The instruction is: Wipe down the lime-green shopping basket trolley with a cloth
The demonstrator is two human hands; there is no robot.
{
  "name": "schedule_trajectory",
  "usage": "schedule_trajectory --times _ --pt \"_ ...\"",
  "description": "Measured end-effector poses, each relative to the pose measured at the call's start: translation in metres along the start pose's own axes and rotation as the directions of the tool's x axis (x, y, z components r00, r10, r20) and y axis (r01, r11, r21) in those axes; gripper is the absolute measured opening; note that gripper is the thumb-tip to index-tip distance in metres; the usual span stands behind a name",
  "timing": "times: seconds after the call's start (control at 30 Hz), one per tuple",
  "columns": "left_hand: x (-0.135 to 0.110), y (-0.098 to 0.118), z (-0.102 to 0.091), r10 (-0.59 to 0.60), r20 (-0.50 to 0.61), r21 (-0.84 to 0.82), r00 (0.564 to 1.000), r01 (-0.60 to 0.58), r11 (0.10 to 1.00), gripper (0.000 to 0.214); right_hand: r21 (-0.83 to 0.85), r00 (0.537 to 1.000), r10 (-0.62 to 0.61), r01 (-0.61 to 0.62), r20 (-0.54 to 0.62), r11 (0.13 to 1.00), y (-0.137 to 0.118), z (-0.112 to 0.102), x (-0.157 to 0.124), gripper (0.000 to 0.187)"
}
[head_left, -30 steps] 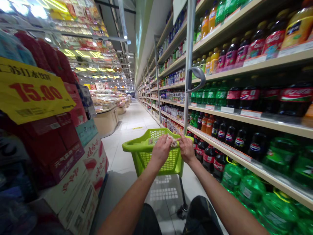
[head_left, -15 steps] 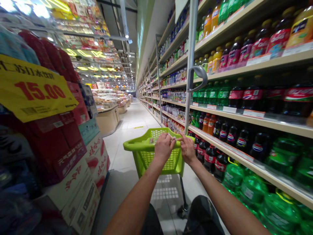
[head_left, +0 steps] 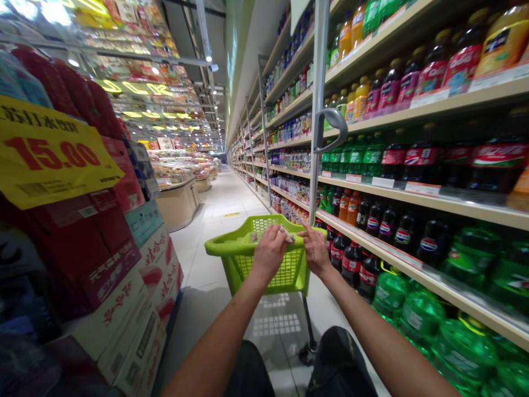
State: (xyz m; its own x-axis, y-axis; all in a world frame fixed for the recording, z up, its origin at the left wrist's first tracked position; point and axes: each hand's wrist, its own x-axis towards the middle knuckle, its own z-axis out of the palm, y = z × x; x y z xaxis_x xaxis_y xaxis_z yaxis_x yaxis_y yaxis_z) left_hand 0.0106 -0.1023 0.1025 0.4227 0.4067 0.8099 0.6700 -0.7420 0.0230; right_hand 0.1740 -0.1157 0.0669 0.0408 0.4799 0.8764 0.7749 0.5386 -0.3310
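My left hand (head_left: 269, 253) and my right hand (head_left: 314, 252) are held close together over the near rim of a lime-green shopping basket on wheels (head_left: 242, 266). Both hands pinch a small pale item (head_left: 288, 237) between their fingertips; it is too small to name. The basket's metal handle pole (head_left: 319, 110) rises straight up in front of me, ending in a grey grip (head_left: 335, 127). Some flat packets lie inside the basket, mostly hidden by my hands.
Shelves of soft-drink bottles (head_left: 397, 226) run along the right, with big green bottles (head_left: 417, 314) at the bottom. Stacked red and white cartons (head_left: 124, 275) under a yellow 15.00 price sign (head_left: 53, 154) stand at the left. The tiled aisle (head_left: 223, 209) stretches ahead.
The view has drifted slightly forward and left. My hands stay together over the basket rim, fingers working at the small pale item.
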Motion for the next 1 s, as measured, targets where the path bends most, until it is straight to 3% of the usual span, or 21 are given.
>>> schedule_trajectory --times 0.17,0.23,0.4,0.47,0.53,0.67,0.73,0.87,0.93,1.0 --pt "-0.011 -0.042 -0.019 -0.211 -0.07 0.034 0.975 0.213 0.976 0.017 -0.022 1.0 0.011 -0.012 -0.024 1.0 -0.001 0.001 0.0 0.044" --pt "-0.009 -0.039 -0.017 -0.197 -0.068 0.047 0.978 0.201 0.979 0.016 -0.031 0.999 0.021 -0.022 -0.035 0.999 -0.003 0.003 0.0 0.044" --pt "0.002 0.008 0.01 0.037 -0.009 0.023 0.999 -0.036 0.999 0.016 -0.018 1.0 -0.002 0.002 0.004 1.0 -0.004 0.005 0.0 0.045" --pt "0.002 0.009 0.011 0.083 0.001 0.001 0.997 -0.083 0.997 0.017 -0.013 1.0 -0.006 0.006 0.015 1.0 -0.002 0.003 -0.001 0.045" --pt "-0.002 -0.006 0.003 0.039 -0.001 -0.014 0.999 -0.039 0.999 0.018 -0.015 1.0 -0.012 0.012 0.023 1.0 -0.001 0.001 -0.001 0.045" --pt "-0.004 -0.036 -0.015 -0.211 -0.028 0.025 0.977 0.212 0.977 0.017 -0.042 1.0 -0.006 0.008 0.026 0.999 -0.007 0.0 0.0 0.045" --pt "0.001 -0.03 -0.012 -0.202 -0.003 0.034 0.979 0.202 0.979 0.016 -0.071 0.999 0.009 -0.007 0.031 0.997 -0.014 0.003 0.003 0.046" --pt "0.011 0.0 0.001 -0.053 0.055 -0.015 0.997 0.054 0.998 0.015 -0.089 0.998 0.009 -0.004 0.058 0.996 -0.02 0.006 0.008 0.048" --pt "0.01 -0.002 0.001 -0.061 0.058 -0.028 0.996 0.063 0.998 0.015 -0.075 0.999 0.03 -0.028 0.034 0.997 -0.018 0.006 0.009 0.048" --pt "0.006 -0.017 -0.007 -0.144 0.036 -0.016 0.989 0.144 0.989 0.016 -0.055 0.999 0.025 -0.023 0.026 0.998 -0.016 0.005 0.008 0.047"
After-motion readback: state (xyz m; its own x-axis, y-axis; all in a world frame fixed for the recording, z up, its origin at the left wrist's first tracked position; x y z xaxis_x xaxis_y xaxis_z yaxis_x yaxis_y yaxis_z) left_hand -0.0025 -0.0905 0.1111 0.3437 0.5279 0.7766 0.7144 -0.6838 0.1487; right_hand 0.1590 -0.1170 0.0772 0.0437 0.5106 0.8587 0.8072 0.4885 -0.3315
